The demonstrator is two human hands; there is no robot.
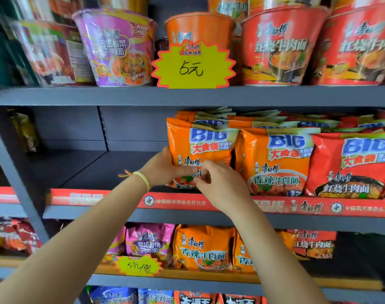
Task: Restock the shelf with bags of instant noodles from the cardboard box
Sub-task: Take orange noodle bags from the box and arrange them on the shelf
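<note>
An orange bag of instant noodles [205, 148] stands upright on the middle shelf [95, 170], leftmost in a row of bags. My left hand [163, 170] grips its lower left edge, thumb across the front. My right hand [220, 183] pinches the bag's lower front with curled fingers. To its right stand a second orange bag [279, 163] and a red bag [351, 167], with more bags stacked behind. The cardboard box is out of view.
The middle shelf's left half is bare dark board. Noodle bowls [119, 51] and a yellow price tag [192, 64] fill the shelf above. Lower shelves hold purple, orange and red noodle bags [202, 249]. A grey upright post [16, 172] stands at the left.
</note>
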